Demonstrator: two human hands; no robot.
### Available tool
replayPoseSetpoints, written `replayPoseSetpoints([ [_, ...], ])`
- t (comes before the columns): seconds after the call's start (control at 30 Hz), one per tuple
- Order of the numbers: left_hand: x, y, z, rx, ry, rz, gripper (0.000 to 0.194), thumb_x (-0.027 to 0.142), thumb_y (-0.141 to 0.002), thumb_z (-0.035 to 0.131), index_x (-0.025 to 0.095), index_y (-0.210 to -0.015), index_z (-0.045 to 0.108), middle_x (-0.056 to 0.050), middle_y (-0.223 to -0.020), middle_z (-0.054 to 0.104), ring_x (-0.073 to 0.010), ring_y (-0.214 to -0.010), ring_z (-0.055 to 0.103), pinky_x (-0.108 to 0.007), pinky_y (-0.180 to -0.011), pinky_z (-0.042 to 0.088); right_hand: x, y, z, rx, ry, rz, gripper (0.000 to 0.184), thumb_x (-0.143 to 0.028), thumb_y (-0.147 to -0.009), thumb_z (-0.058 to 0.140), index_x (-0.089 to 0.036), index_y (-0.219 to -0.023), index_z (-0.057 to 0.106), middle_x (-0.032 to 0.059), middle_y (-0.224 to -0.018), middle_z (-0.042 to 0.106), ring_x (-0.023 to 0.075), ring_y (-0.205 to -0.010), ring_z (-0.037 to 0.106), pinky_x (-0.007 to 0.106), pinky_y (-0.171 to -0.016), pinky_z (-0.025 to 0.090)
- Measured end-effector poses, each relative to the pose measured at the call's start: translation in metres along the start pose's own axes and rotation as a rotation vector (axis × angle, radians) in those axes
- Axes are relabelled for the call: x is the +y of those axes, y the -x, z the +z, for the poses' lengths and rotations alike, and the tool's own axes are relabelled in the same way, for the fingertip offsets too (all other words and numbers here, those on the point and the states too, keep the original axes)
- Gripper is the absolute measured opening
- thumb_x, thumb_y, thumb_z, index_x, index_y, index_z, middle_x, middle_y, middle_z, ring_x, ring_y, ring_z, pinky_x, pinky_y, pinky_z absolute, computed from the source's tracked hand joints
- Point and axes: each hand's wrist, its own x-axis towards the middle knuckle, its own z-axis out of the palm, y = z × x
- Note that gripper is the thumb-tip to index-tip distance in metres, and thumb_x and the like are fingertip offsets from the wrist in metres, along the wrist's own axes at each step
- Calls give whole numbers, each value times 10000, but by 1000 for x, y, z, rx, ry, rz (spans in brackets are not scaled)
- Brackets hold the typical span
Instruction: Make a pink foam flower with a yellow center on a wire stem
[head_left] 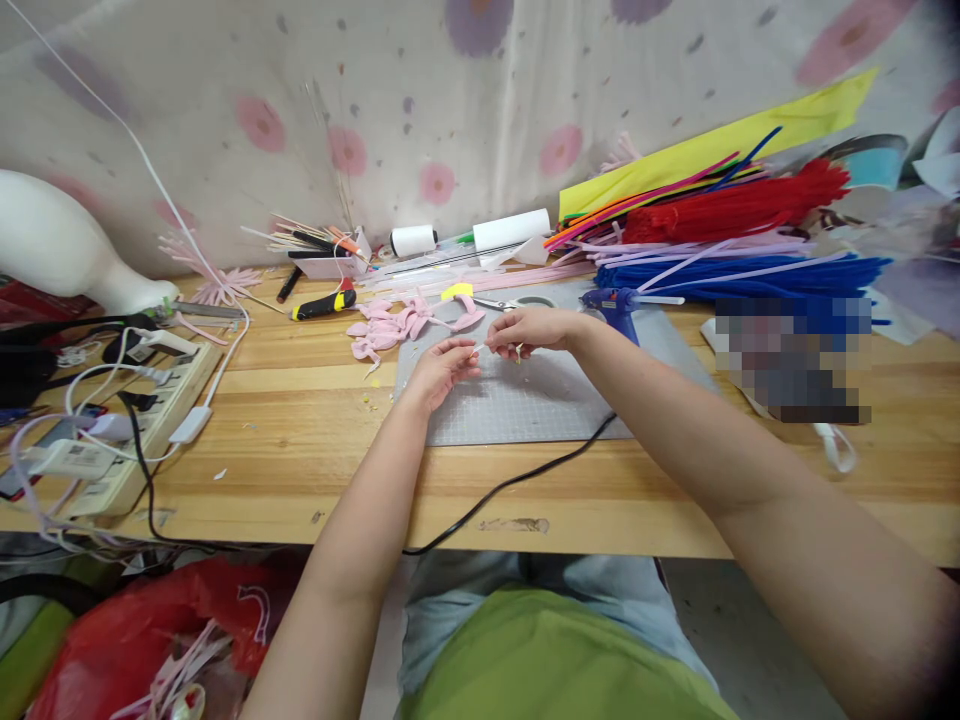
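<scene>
My left hand [444, 370] and my right hand [521, 330] meet above the grey cutting mat [480, 425], fingers pinched. Between their fingertips runs a small, thin whitish strip [480, 349], too small to name surely; both hands seem to grip it. A tiny yellowish-green bit [519, 353] shows beneath my right fingers. Fuzzy pink petal shapes [382, 328] lie just beyond my left hand. Behind my hands rest scissors [517, 303] and a yellow paper piece [457, 291]. A blue glue gun [616, 308] lies near my right forearm.
Bundles of blue [735, 275] and red pipe cleaners [739, 205] lie at the back right. A utility knife [322, 305] is at the left, past a power strip [161, 420] with tangled cords. A black cable [510, 485] crosses the table's front edge.
</scene>
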Motion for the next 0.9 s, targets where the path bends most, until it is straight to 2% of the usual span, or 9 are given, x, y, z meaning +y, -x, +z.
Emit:
replayPoseSetpoints([
  [0.13,0,-1,-1,9,-33,-1,121,105,-716,625,117,-836,619,-8,-649,631,-77,-572,600,-209,-571,529,-1,1,2,43,38,1,165,-190,-847,581,-138,-690,576,-16,-580,544,47,-490,505,154,-438,382],
  [0.3,0,-2,-1,4,-38,-9,112,209,-746,631,112,-802,630,-17,-680,630,-85,-569,610,-208,-534,530,-2,0,3,48,41,3,174,-199,-842,591,-140,-679,569,-17,-557,541,53,-487,503,159,-432,371],
  [0.47,-5,-5,-4,-7,-50,19,145,118,-675,674,116,-815,641,-5,-671,633,-71,-584,607,-191,-563,532,-1,-1,3,64,49,-2,157,-200,-831,605,-140,-689,577,-20,-570,545,51,-484,500,163,-441,382],
  [0.67,-2,-4,-3,11,-53,15,117,103,-710,613,110,-823,641,-16,-653,635,-83,-590,619,-202,-564,532,-1,0,4,79,47,0,166,-187,-842,589,-136,-685,573,-15,-568,542,47,-474,500,157,-428,376],
  [0.77,0,-2,-1,19,-45,-10,85,153,-740,614,104,-804,640,-23,-662,631,-88,-575,619,-207,-548,530,0,-1,3,69,40,-5,174,-202,-834,605,-137,-677,571,-14,-559,544,51,-478,505,157,-425,374],
  [0.9,-1,-2,-2,-8,-47,4,139,224,-723,685,109,-791,646,-22,-696,637,-88,-583,621,-208,-549,531,1,-1,1,66,44,-15,175,-223,-826,622,-135,-682,574,-12,-563,549,50,-480,505,153,-424,373],
])
